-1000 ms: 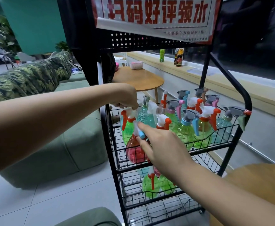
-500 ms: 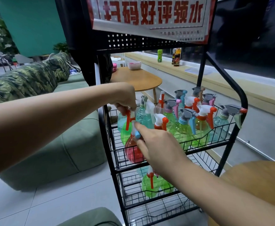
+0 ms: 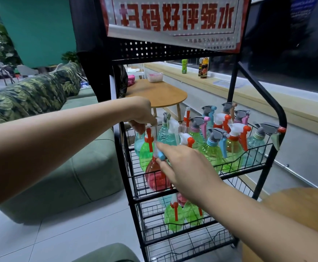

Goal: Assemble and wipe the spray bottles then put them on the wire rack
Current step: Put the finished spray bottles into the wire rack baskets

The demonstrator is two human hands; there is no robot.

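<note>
— Look of the bottle being handled?

— Round-bellied spray bottle of translucent red plastic [image 3: 155, 176], topped with a white sprayer and a pale blue nozzle. Upright, left of centre in the frame, in the front left corner of the top basket [image 3: 256, 147] of the black wire rack [image 3: 278, 118].

— Held how?

— Pinched at the blue nozzle between forefinger and thumb of the right hand [image 3: 188, 167]. Just above, at mid-frame, the left hand [image 3: 141, 115], fingers curled down and gripping the white sprayer top of a green translucent spray bottle [image 3: 145, 156] just behind the red one.

— Anything different from a second ago?

— Little. Same corner for the red bottle, same pinch on its nozzle. On the green one, the red trigger, earlier angled off to the left, now straight down the front.

— And the baskets?

— Top basket crowded with upright bottles in green, teal and pink, under grey, white, red and blue sprayers. Middle basket [image 3: 150, 209], lower centre of the frame: two green bottles with red triggers in front, a pink and a teal one behind.
</note>
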